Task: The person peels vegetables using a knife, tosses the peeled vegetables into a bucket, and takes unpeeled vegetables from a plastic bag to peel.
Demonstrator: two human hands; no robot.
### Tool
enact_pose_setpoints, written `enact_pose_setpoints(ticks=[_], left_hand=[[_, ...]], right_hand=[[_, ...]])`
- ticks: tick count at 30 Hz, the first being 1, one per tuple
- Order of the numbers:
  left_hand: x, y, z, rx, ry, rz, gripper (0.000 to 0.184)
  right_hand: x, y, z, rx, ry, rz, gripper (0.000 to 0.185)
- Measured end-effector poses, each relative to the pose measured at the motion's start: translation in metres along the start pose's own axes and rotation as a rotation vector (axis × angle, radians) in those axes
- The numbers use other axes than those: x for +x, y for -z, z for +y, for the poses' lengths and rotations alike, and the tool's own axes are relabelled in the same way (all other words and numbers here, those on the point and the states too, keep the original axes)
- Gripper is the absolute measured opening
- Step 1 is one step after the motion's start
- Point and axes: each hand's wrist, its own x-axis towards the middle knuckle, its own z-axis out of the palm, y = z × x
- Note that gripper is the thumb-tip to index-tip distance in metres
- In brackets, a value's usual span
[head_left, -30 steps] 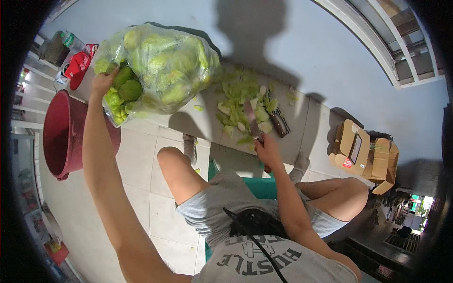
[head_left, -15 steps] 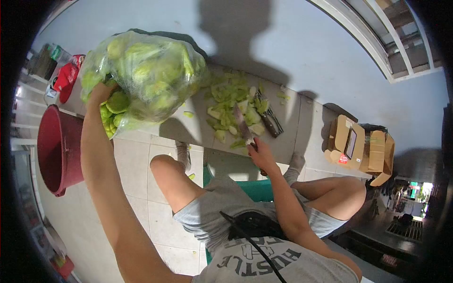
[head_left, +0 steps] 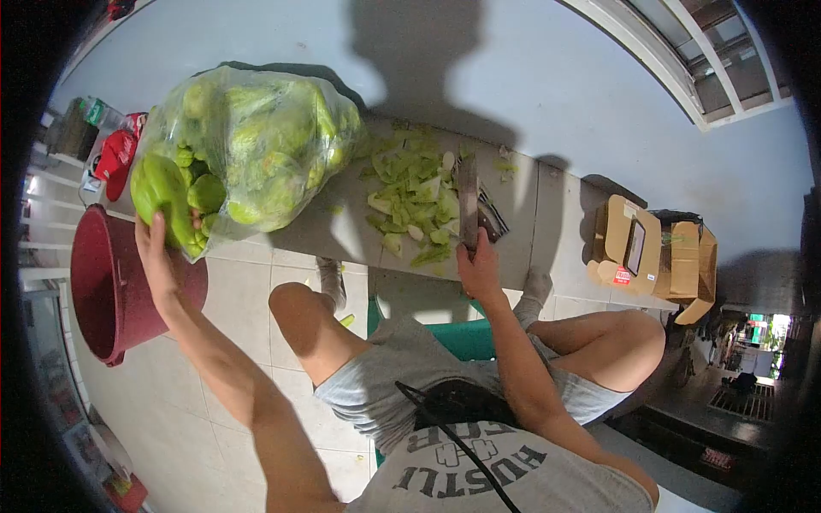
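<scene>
At the mouth of a clear plastic bag (head_left: 274,145) full of green vegetables, my left hand (head_left: 158,256) is closed round the lower end of a large, long green vegetable (head_left: 162,192). Smaller green pieces show beside it in the bag opening. My right hand (head_left: 479,267) grips a knife (head_left: 468,197) by its handle, blade pointing away from me over the tiled ledge (head_left: 342,229). Green peelings (head_left: 410,192) and pale cut pieces lie left of the blade. A second dark-handled utensil (head_left: 489,214) lies just right of it, partly hidden.
A dark red tub (head_left: 103,286) stands on the floor at left. Behind it are a red cap (head_left: 115,158) and a plastic bottle (head_left: 103,114). Open cardboard boxes (head_left: 629,244) sit at right. My bent legs are either side of a green seat (head_left: 462,339).
My left hand has come out of the bag opening towards me with the large green vegetable. The knife has turned from slanting left to nearly straight ahead.
</scene>
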Motion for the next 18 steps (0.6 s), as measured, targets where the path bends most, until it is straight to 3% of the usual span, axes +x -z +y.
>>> enact_pose_setpoints(ticks=[2,4,5,6,8,9,10,12,18], left_hand=[[-0.027,0.007,-0.014,-0.037,-0.026,-0.256,0.076],[-0.071,-0.037,-0.024,-0.124,0.146,-0.365,0.085],[-0.088,-0.064,-0.042,-0.237,0.196,-0.381,0.078],[-0.097,-0.096,-0.048,-0.219,0.107,-0.522,0.077],[-0.119,-0.151,-0.044,-0.108,0.415,-0.623,0.083],[-0.126,-0.171,-0.087,0.061,0.277,-0.567,0.082],[-0.13,-0.188,-0.095,0.052,0.279,-0.577,0.082],[-0.137,-0.213,-0.1,0.388,0.078,-0.514,0.082],[-0.137,-0.226,-0.131,0.175,0.083,-0.641,0.068]], right_hand=[[-0.002,0.004,-0.013,0.016,-0.001,0.026,0.023],[-0.003,0.006,-0.028,-0.004,0.019,0.031,0.018],[-0.003,0.004,-0.031,0.0,0.024,0.026,0.018],[-0.001,0.003,-0.033,-0.031,0.053,0.042,0.017],[-0.002,0.008,-0.035,-0.077,0.07,0.071,0.016],[0.0,0.009,-0.04,-0.125,0.131,0.096,0.017],[0.0,0.011,-0.044,-0.172,0.192,0.119,0.018],[-0.002,0.019,-0.053,-0.283,0.216,0.078,0.018],[0.007,0.012,-0.055,-0.609,0.385,-0.068,0.019]])
